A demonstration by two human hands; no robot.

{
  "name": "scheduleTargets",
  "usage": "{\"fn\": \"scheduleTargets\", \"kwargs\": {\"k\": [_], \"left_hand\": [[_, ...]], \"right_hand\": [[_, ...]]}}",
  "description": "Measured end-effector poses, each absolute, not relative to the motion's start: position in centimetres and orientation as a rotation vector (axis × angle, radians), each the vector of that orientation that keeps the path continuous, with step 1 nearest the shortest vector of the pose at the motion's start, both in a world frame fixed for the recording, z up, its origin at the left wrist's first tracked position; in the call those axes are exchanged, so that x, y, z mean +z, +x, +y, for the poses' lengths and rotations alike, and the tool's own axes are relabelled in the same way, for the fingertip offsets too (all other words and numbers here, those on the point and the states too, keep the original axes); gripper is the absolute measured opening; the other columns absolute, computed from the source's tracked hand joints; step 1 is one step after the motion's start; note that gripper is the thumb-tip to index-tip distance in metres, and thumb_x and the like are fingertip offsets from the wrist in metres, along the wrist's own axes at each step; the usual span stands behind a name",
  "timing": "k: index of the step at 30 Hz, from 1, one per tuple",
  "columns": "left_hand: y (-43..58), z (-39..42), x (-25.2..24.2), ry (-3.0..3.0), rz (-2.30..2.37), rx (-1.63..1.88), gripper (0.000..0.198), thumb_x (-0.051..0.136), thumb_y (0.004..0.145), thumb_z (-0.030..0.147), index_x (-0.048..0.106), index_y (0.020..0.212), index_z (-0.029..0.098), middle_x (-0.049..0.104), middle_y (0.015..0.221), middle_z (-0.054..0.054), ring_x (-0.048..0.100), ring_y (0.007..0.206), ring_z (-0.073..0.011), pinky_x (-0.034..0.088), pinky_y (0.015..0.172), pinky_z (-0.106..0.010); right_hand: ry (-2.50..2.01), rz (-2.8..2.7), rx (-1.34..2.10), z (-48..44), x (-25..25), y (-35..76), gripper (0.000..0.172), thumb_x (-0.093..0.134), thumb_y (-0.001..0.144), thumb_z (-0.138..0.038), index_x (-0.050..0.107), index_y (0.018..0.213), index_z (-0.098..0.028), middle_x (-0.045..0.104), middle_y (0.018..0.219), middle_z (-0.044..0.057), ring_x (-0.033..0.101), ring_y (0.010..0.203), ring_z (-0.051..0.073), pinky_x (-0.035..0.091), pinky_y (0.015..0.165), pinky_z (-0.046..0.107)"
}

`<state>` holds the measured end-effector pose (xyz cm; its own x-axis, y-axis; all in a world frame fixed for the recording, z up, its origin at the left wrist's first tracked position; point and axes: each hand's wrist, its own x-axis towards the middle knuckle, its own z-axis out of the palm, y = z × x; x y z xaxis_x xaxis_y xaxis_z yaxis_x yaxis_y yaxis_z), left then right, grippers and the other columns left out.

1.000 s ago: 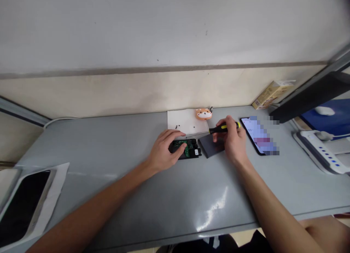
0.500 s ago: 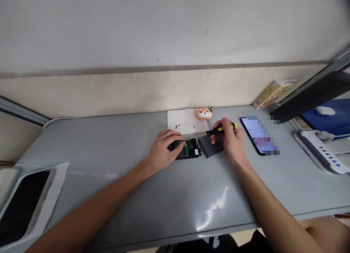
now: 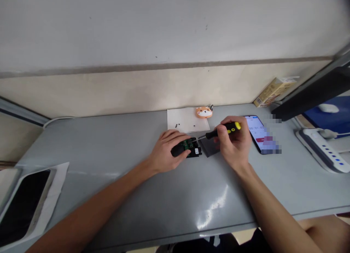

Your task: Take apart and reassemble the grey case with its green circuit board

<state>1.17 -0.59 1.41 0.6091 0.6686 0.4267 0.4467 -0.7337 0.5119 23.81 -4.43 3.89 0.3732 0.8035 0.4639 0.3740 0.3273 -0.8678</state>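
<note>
Compared with half a second ago, the screwdriver point(image 3: 212, 133) is pointing into the right end of the device point(image 3: 195, 152) instead of reaching toward the left fingertips. The left hand point(image 3: 166, 151) is now straddling the device rather than pinching near the tip, and the right hand point(image 3: 235, 143) is now covering part of the phone's point(image 3: 255, 127) left edge.

The device is lying just in front of the paper point(image 3: 182, 118). The left fingers are staying parted by about the device's width, thumb along its near side and the others along its far side, holding it. The right fingers are closing around the screwdriver's handle.

Small screws point(image 3: 177, 125) are resting on the paper, and the orange case point(image 3: 204, 112) is sitting at its far right corner.

The left hand is hiding the device's left end. The right hand is partly covering the cover point(image 3: 210, 148), which is lying off the paper's near right corner. Whether the tip is touching a screw is too small to tell. Blocks are blurring the phone's right side.
</note>
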Motion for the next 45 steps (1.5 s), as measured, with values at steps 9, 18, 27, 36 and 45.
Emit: {"fn": "scheduleTargets", "kwargs": {"k": [9, 18, 27, 36, 45], "left_hand": [[1.3, -0.6, 1.3, 2.543, 0.88, 0.626, 0.057, 0.07, 0.09, 0.038, 0.053, 0.142, 0.025, 0.065, 0.138, -0.008, 0.058, 0.128, -0.0283, 0.043, 0.113, -0.049], [1.3, -0.6, 1.1, 2.551, 0.908, 0.643, 0.052, 0.071, 0.091, 0.036, 0.055, 0.138, 0.025, 0.067, 0.134, -0.007, 0.06, 0.125, -0.0271, 0.044, 0.111, -0.048], [1.3, -0.7, 1.2, 2.549, 0.921, 0.646, 0.046, 0.072, 0.09, 0.036, 0.058, 0.132, 0.025, 0.069, 0.13, -0.006, 0.062, 0.121, -0.0263, 0.045, 0.109, -0.046], [1.4, -0.5, 1.0, 2.591, 0.851, 0.663, 0.029, 0.068, 0.093, 0.037, 0.064, 0.119, 0.024, 0.07, 0.13, -0.006, 0.063, 0.124, -0.0258, 0.045, 0.108, -0.047], [1.3, -0.5, 0.4, 2.658, 0.822, 0.72, 0.021, 0.065, 0.096, 0.039, 0.069, 0.11, 0.024, 0.07, 0.132, -0.005, 0.065, 0.122, -0.0245, 0.044, 0.108, -0.046]], "right_hand": [[-1.355, -1.369, 0.336, -4.2, 3.8, 24.2, 0.022, 0.069, 0.092, -0.041, 0.057, 0.096, -0.024, 0.058, 0.069, -0.005, 0.05, 0.05, 0.008, 0.041, 0.048, 0.022], [-1.363, -1.378, 0.339, -4.3, 3.8, 24.2, 0.023, 0.069, 0.092, -0.043, 0.057, 0.096, -0.024, 0.059, 0.07, -0.005, 0.05, 0.051, 0.008, 0.041, 0.048, 0.022], [-1.381, -1.405, 0.322, -4.3, 3.8, 24.1, 0.023, 0.069, 0.092, -0.044, 0.057, 0.095, -0.024, 0.057, 0.069, -0.005, 0.049, 0.051, 0.008, 0.041, 0.049, 0.023], [-1.34, -1.525, 0.267, -4.1, 4.7, 23.5, 0.023, 0.069, 0.091, -0.043, 0.056, 0.09, -0.024, 0.058, 0.072, -0.003, 0.048, 0.057, 0.01, 0.04, 0.052, 0.023], [-1.133, -1.734, 0.426, -1.2, 6.4, 22.6, 0.02, 0.066, 0.091, -0.03, 0.05, 0.081, -0.023, 0.057, 0.074, -0.003, 0.048, 0.062, 0.01, 0.042, 0.061, 0.027]]}}
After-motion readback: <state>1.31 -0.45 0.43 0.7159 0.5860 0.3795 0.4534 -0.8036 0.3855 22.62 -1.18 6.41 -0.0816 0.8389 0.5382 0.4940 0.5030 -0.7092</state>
